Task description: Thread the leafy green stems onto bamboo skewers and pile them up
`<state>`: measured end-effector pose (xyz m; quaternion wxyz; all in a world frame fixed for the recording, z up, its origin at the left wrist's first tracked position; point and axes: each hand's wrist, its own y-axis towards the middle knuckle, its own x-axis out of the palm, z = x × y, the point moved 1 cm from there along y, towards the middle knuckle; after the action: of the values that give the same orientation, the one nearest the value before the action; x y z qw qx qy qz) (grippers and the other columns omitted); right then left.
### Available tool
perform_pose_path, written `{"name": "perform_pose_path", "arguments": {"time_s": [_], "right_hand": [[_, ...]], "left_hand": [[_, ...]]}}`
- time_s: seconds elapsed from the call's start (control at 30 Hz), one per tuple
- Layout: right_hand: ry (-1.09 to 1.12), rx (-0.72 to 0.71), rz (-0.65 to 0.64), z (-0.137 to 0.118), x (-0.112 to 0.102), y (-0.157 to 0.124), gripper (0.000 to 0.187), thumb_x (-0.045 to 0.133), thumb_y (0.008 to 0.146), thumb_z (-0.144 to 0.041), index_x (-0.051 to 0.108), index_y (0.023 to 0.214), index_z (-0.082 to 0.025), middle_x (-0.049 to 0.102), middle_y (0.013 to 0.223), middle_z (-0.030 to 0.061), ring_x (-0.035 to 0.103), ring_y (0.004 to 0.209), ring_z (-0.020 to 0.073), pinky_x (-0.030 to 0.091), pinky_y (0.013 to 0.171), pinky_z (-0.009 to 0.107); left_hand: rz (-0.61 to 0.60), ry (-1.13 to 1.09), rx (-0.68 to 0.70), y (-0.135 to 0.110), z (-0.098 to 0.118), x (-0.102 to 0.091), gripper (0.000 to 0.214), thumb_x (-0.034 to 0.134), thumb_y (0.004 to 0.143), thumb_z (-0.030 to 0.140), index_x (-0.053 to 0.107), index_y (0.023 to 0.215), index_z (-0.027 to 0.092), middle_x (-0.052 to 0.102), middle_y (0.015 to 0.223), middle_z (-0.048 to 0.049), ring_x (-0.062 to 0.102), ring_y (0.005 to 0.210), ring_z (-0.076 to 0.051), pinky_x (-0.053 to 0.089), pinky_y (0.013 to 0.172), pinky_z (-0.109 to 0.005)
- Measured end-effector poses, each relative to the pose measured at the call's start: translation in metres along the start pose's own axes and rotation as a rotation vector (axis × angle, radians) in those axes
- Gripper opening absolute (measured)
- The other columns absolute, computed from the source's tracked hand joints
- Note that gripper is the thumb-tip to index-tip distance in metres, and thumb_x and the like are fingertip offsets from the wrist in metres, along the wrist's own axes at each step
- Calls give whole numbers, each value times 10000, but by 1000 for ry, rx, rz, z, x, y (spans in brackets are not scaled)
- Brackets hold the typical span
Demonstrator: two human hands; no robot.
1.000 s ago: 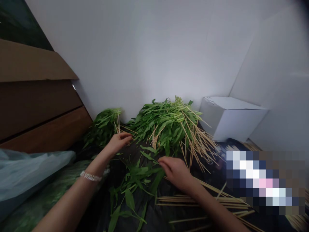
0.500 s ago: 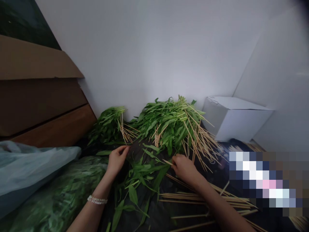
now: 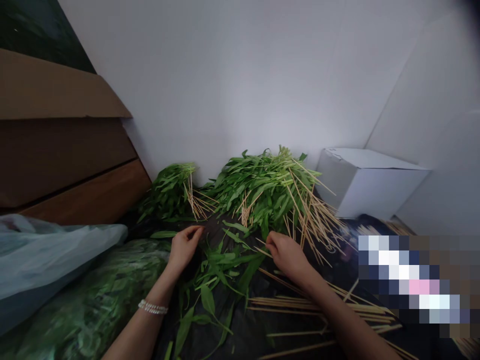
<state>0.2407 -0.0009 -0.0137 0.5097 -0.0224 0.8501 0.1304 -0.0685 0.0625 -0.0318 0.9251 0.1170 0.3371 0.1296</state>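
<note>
My left hand (image 3: 186, 246) is in a pinch above the dark plastic sheet (image 3: 258, 332), left of the loose green leaves (image 3: 221, 265). Whatever its fingertips hold, if anything, is too small to make out. To the right, my right hand (image 3: 288, 254) has its fingers closed around a thin bamboo skewer, its pale tip (image 3: 260, 242) poking out leftward. Just beyond that hand lies a big pile of skewered leafy greens (image 3: 258, 180), stems up and skewers fanned right. A smaller skewered bunch (image 3: 168, 187) rests farther left. Loose skewers (image 3: 285, 303) lie under my right forearm.
A clear plastic bag of greens (image 3: 101, 295) is at the lower left, beside a pale translucent bag (image 3: 56, 255). Cardboard boxes (image 3: 63, 150) stand behind them. At the back right, a white box (image 3: 375, 187) sits against the white wall (image 3: 243, 75).
My right hand has risen slightly, and the skewer tip at its fingers now sits a little higher. The left hand keeps nearly the same place and pinch. The whole view has shifted slightly.
</note>
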Motion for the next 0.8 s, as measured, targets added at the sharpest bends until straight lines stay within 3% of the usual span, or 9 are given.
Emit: {"name": "perform_pose_path", "arguments": {"time_s": [0.17, 0.4, 0.6, 0.67, 0.8], "right_hand": [[202, -187, 78, -3, 6, 1, 178, 458, 935, -148, 629, 918, -193, 657, 900, 39, 616, 865, 166, 432, 792, 264], [185, -451, 237, -22, 10, -12, 276, 390, 960, -149, 602, 1134, -179, 616, 903, 71, 617, 856, 175, 500, 771, 284], [247, -633, 409, -37, 10, -23, 388, 383, 928, -67, 528, 1272, -172, 633, 963, 97, 621, 874, 176, 538, 762, 301], [267, -673, 467, -41, 8, -27, 432, 393, 913, -44, 508, 1310, -171, 644, 984, 106, 627, 893, 180, 546, 761, 304], [271, -723, 636, -48, 2, -35, 529, 427, 887, -7, 448, 1390, -169, 667, 1011, 112, 639, 923, 187, 550, 786, 313]], "left_hand": [[-1, -14, 8, 1, 0, 0, 445, 542, 756, 518, 730, 922, 149, 752, 914, -91, 674, 845, -259, 492, 783, -340], [62, -57, -10, 6, -6, -15, 399, 484, 817, 361, 623, 1141, 173, 732, 955, -71, 686, 714, -202, 529, 734, -325], [265, 373, 88, 8, -9, -25, 418, 411, 785, 132, 607, 1154, 118, 663, 1114, -145, 603, 1078, -278, 453, 964, -406], [234, 531, 102, 5, -11, -23, 442, 403, 795, 111, 591, 1194, 106, 620, 1206, -164, 541, 1174, -300, 413, 1010, -426], [56, 772, 55, -4, -15, -12, 541, 423, 819, 124, 472, 1358, 113, 530, 1365, -178, 411, 1313, -342, 335, 1052, -523]]}}
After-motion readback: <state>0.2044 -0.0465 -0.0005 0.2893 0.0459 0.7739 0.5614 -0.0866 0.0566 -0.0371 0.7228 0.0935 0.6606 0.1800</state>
